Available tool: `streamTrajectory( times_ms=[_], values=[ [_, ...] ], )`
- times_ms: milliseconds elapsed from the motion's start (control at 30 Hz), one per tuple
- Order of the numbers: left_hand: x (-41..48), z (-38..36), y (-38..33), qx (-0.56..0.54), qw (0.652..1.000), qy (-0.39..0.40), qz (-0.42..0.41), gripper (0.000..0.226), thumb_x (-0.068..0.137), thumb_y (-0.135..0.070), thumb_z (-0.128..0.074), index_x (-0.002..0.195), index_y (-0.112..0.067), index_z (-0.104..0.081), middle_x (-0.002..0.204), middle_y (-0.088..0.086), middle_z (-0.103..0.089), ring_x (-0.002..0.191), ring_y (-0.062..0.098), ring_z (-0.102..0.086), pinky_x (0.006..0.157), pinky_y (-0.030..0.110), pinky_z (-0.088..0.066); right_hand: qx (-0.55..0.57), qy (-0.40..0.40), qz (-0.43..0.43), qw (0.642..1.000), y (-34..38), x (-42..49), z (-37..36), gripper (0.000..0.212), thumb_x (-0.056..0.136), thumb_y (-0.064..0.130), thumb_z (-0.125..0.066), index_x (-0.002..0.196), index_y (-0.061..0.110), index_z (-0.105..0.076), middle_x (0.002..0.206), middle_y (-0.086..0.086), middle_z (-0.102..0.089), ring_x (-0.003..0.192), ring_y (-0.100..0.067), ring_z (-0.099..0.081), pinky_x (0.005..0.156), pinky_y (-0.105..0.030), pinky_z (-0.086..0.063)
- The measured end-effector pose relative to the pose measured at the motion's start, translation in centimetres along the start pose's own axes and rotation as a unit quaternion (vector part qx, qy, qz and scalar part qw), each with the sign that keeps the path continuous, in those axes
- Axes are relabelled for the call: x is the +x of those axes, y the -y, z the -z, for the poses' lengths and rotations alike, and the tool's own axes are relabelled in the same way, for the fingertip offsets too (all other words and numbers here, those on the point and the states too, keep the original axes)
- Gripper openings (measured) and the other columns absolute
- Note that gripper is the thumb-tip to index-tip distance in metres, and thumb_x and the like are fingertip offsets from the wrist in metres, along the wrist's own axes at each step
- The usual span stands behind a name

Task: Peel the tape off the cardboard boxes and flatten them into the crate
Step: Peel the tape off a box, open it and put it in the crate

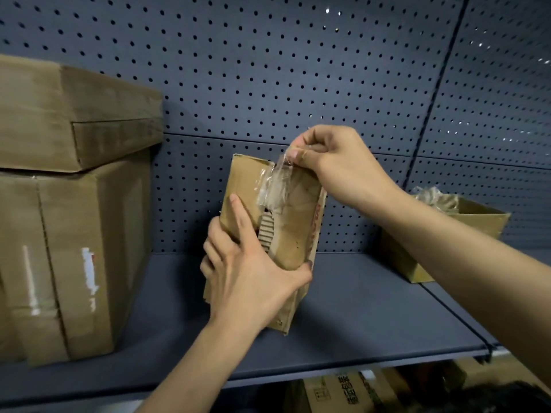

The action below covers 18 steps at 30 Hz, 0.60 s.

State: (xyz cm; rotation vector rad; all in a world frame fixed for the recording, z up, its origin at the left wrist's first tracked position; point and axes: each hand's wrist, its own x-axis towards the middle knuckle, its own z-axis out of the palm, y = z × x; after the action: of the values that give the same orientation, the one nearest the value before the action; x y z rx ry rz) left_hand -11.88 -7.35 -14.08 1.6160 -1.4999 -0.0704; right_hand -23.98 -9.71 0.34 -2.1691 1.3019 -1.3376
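A small brown cardboard box [293, 234] stands on end above the grey shelf, its face torn so the corrugated layer shows. My left hand [247, 269] grips its lower part, index finger stretched up along the face and thumb round the right edge. My right hand [334, 162] pinches a strip of clear tape [274, 186] at the box's top edge; the tape is lifted partly off the cardboard and crumpled. No crate is in view.
Two large cardboard boxes [68, 204] are stacked at the left of the grey shelf [372, 317]. An open box [447, 234] with crumpled tape in it sits at the right. A perforated back panel stands behind. More boxes [343, 391] lie on the level below.
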Motion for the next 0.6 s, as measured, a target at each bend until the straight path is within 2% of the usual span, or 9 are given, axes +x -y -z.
streamTrajectory(
  times_ms=[67, 200, 367, 467, 600],
  values=[
    [-0.3, -0.2, 0.1, -0.003, 1.0, -0.007, 0.002, 0.145, 0.047, -0.087, -0.059, 0.149, -0.033, 0.03, 0.15, 0.006, -0.001, 0.136, 0.033, -0.016, 0.109, 0.055, -0.027, 0.007, -0.004, -0.018, 1.0, 0.0, 0.1, -0.3, 0.016, 0.098, 0.016, -0.06, 0.084, 0.017, -0.068, 0.088, -0.007, -0.077, 0.082, -0.028, -0.072, 0.082, -0.043, -0.059],
    [-0.8, -0.5, 0.2, -0.008, 1.0, -0.016, 0.009, 0.146, 0.048, -0.083, -0.061, 0.15, -0.032, 0.03, 0.15, 0.01, -0.002, 0.135, 0.035, -0.016, 0.108, 0.056, -0.027, 0.049, -0.009, -0.038, 0.998, 0.0, 0.3, -0.5, 0.019, 0.099, 0.006, -0.056, 0.085, 0.009, -0.068, 0.086, -0.006, -0.077, 0.08, -0.018, -0.074, 0.075, -0.035, -0.06],
    [-1.1, -0.7, 0.2, 0.004, 1.0, -0.023, 0.008, 0.147, 0.047, -0.082, -0.061, 0.152, -0.029, 0.027, 0.152, 0.017, -0.007, 0.133, 0.037, -0.02, 0.105, 0.057, -0.03, 0.078, -0.017, -0.038, 0.996, -0.2, -0.1, -0.3, 0.015, 0.099, 0.003, -0.056, 0.088, 0.002, -0.067, 0.083, -0.01, -0.077, 0.083, -0.029, -0.074, 0.084, -0.047, -0.059],
    [-1.3, -0.8, -0.1, 0.027, 0.999, -0.027, 0.001, 0.147, 0.049, -0.082, -0.063, 0.155, -0.023, 0.021, 0.151, 0.023, -0.012, 0.131, 0.04, -0.024, 0.102, 0.057, -0.034, 0.044, -0.025, -0.037, 0.998, -0.1, 0.0, 0.2, 0.02, 0.098, 0.004, -0.057, 0.082, 0.009, -0.068, 0.078, -0.006, -0.075, 0.076, -0.022, -0.071, 0.085, -0.048, -0.059],
    [-1.8, -1.3, -0.7, 0.048, 0.998, -0.039, -0.001, 0.144, 0.05, -0.076, -0.064, 0.158, -0.014, 0.009, 0.148, 0.028, -0.021, 0.125, 0.044, -0.033, 0.097, 0.058, -0.038, 0.007, -0.021, -0.037, 0.999, 0.1, 0.2, 0.6, 0.019, 0.098, 0.005, -0.057, 0.082, 0.005, -0.067, 0.082, -0.02, -0.07, 0.072, -0.026, -0.064, 0.084, -0.057, -0.056]
  ],
)
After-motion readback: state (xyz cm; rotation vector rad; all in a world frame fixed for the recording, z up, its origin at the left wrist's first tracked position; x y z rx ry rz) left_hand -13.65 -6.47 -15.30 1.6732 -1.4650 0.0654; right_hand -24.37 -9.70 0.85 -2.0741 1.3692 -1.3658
